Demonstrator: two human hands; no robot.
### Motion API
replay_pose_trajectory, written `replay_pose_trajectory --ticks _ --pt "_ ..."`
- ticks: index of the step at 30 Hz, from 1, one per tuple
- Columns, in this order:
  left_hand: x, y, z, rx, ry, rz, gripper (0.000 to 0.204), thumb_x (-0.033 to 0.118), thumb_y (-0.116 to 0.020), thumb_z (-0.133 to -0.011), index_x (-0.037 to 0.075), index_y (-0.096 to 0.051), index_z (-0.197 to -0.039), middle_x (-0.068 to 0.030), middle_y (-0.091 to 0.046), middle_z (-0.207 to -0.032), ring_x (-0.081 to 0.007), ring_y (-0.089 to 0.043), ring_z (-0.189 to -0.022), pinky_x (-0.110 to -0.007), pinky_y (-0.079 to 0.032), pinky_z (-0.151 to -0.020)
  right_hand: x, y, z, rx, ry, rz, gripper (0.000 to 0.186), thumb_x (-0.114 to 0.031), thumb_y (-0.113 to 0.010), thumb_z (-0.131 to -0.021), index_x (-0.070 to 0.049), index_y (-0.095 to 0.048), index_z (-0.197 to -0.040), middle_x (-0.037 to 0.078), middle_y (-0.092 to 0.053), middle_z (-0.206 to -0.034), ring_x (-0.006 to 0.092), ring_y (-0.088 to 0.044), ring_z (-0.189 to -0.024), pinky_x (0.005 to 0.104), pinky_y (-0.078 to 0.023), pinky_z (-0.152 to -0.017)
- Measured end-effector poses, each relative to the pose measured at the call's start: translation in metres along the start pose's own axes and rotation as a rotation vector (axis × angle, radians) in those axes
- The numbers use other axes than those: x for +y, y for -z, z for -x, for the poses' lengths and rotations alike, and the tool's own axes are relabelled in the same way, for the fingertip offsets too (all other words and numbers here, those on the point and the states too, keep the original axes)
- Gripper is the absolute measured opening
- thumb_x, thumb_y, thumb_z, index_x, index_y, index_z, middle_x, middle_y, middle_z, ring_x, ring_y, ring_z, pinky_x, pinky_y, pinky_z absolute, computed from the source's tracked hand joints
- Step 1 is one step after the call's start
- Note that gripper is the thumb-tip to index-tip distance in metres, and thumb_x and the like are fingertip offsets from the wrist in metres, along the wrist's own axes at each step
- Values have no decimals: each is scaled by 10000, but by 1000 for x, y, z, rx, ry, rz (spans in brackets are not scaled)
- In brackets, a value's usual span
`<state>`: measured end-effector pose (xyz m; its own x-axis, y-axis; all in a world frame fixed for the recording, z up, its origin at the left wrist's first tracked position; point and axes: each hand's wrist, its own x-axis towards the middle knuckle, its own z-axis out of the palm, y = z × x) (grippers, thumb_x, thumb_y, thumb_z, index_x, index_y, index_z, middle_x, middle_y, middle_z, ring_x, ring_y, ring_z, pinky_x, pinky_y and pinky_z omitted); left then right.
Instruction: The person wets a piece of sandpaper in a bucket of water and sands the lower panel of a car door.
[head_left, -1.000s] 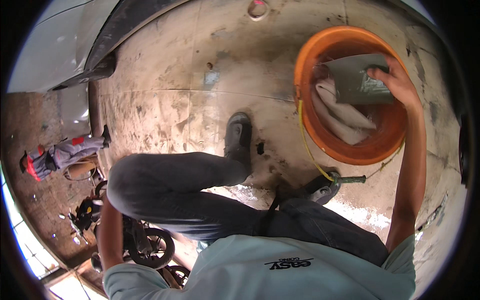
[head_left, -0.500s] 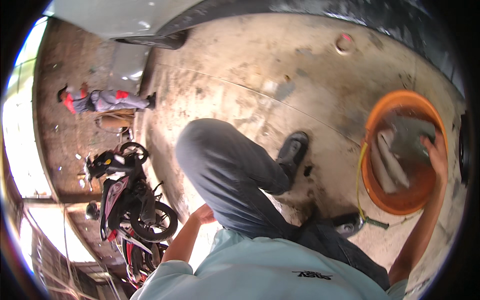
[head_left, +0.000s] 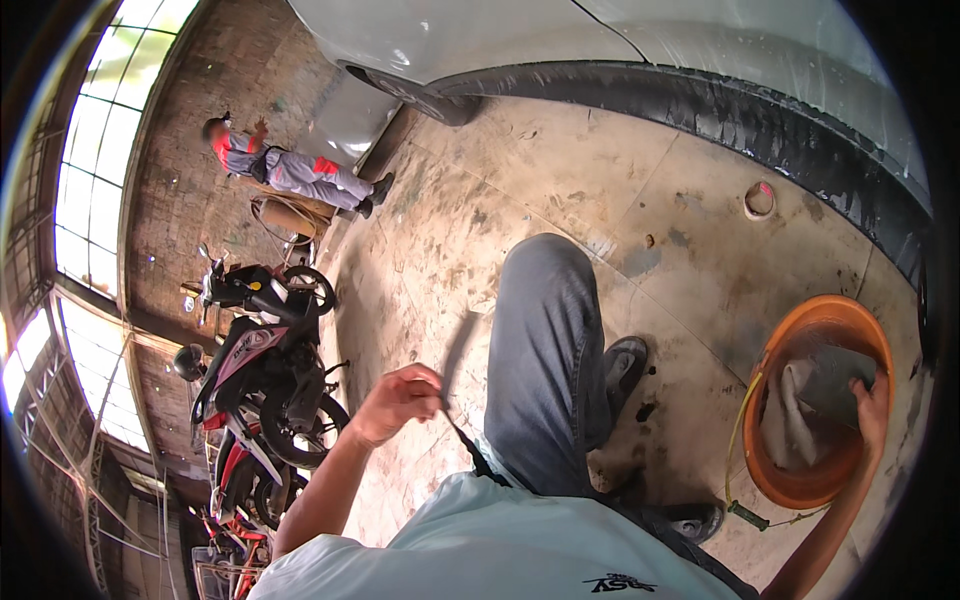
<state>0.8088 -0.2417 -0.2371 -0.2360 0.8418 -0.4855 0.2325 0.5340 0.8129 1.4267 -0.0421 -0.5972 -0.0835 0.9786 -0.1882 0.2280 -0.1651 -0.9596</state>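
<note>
My left hand (head_left: 405,400) is raised beside my left knee, fingers pinched on a dark strap (head_left: 462,350). The strap's free end sticks up blurred, and its lower part runs down to my waist. On the right, my right hand (head_left: 870,408) reaches over the rim of an orange bucket (head_left: 786,482). Its fingers are closed on the edge of a grey flat sheet (head_left: 828,382) inside, and part of the grip is hidden. Next to the sheet, pale, elongated, soft-looking pieces (head_left: 793,415) lie in the cloudy bucket. A yellow cord handle (head_left: 738,440) with a green grip hangs off the bucket's side.
A light-coloured car (head_left: 560,40) with a dark lower sill stands along the far side. A roll of tape (head_left: 759,200) lies on the stained floor. Motorcycles (head_left: 280,390) are parked at left, and another person (head_left: 300,170) stands beyond them.
My left hand has come up from beside my thigh and now shows the dark strap. The view has shifted, revealing more of the car. My right hand stays at the sheet in the bucket.
</note>
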Motion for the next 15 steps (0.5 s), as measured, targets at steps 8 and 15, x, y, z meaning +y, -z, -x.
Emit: replay_pose_trajectory --ticks 8,15 --pt "10 -155 -75 -662 -370 -1082 300 150 -643 -826 62 -567 -1103 -105 -672 -891 -303 -652 -830 -383 -515 -685 -52 -30 8 33 99 134 483 -32 -534 -791 53 -455 -1260 178 -526 -1197 266 -483 -1136 328 -347 -980" --pt "108 -214 -128 -916 -586 -1305 435 259 -624 -854 59 -511 -1224 -159 -655 -1015 -332 -649 -818 -410 -512 -731 -82 -21 33 207 -63 372 553 -310 -592 -848 47 -491 -1258 203 -518 -1278 308 -455 -1226 371 -324 -1033"
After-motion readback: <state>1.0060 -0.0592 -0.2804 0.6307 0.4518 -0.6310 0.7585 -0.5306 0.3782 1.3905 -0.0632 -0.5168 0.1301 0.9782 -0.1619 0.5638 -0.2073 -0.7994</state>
